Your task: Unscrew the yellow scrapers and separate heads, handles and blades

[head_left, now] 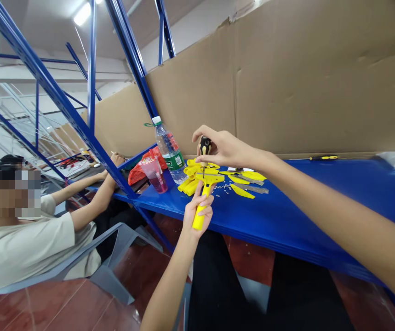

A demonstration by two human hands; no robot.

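Observation:
My left hand is wrapped around the handle of a yellow scraper, its wide head turned up and away from me. From above, my right hand grips a black and cream screwdriver by its handle. The screwdriver's shaft points down at the scraper head; whether the tip sits in a screw is too small to tell. Behind the scraper lies a pile of yellow scraper handles. To its right are loose yellow head plates, grey blades and several tiny screws.
A water bottle and a pink cup stand left of the pile on the blue table. A second screwdriver lies at the back by the cardboard wall. On the left, a co-worker sits beyond a blue post.

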